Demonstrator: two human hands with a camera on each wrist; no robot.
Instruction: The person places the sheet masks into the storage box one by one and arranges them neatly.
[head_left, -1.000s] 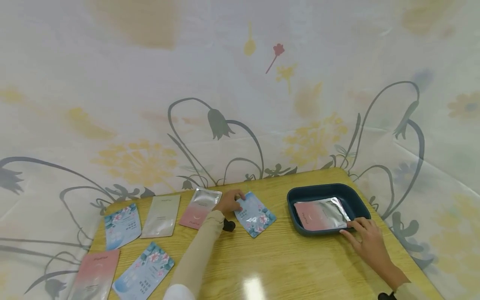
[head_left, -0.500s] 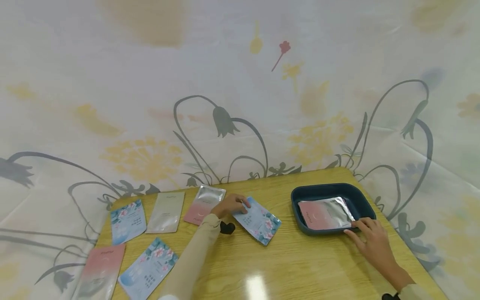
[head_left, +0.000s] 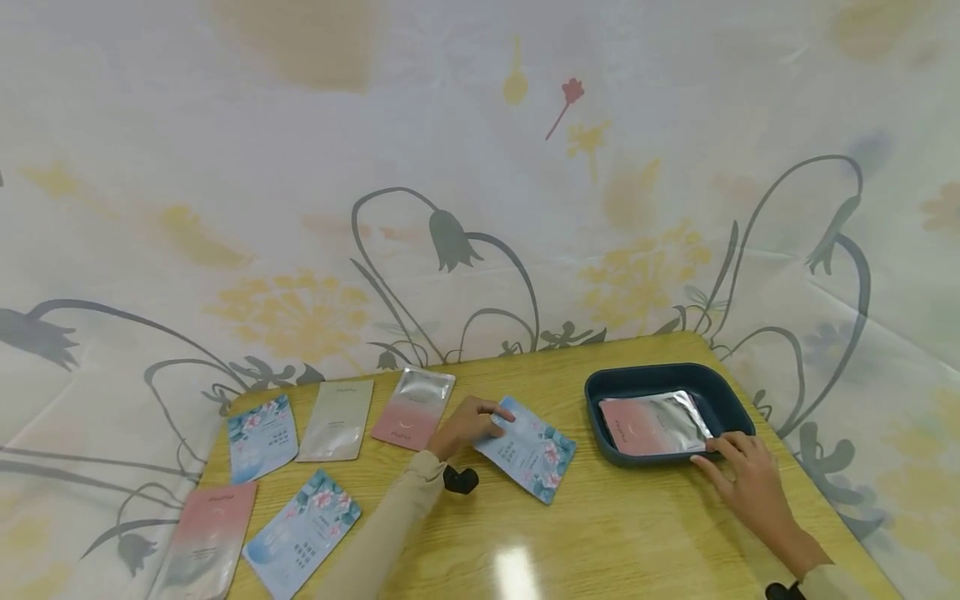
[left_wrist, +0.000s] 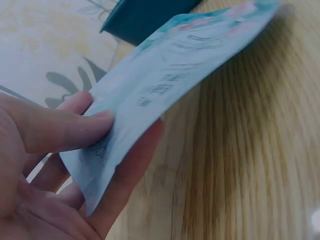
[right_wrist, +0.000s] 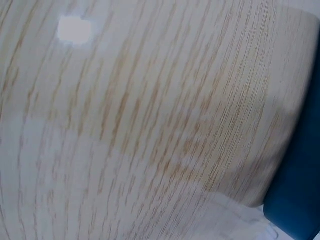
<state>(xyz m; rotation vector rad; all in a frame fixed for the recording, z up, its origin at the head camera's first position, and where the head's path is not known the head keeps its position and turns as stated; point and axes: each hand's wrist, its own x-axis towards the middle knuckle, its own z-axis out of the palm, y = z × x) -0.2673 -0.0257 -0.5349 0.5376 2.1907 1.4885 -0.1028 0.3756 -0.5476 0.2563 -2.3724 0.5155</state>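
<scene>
My left hand (head_left: pixel 472 427) pinches one end of a light-blue floral face-mask packet (head_left: pixel 531 451). In the left wrist view, the thumb lies on the packet's (left_wrist: pixel 165 82) printed face with fingers behind, and the sheet tilts above the wood. My right hand (head_left: pixel 750 479) grips the near-right rim of a dark blue tray (head_left: pixel 611 457), fingers over the edge and thumb outside. Inside the tray lies a pink-and-silver packet (head_left: pixel 645 427), close to the right fingertips. The right wrist view shows the tray's side (right_wrist: pixel 295 185) but no hand.
On the left of the wooden table (head_left: pixel 585 533) lie several more packets: pink-silver (head_left: pixel 416 408), pale silver-green (head_left: pixel 336 421), blue floral (head_left: pixel 262 437), another blue floral (head_left: pixel 303 533) and a pink one (head_left: pixel 206 542). A flower-printed curtain (head_left: pixel 480 167) hangs behind the table.
My left hand has drawn the blue floral packet nearer and slightly right, away from the pink-silver packet, lifting its held end. The right hand stays at the tray rim. The head view has shifted slightly.
</scene>
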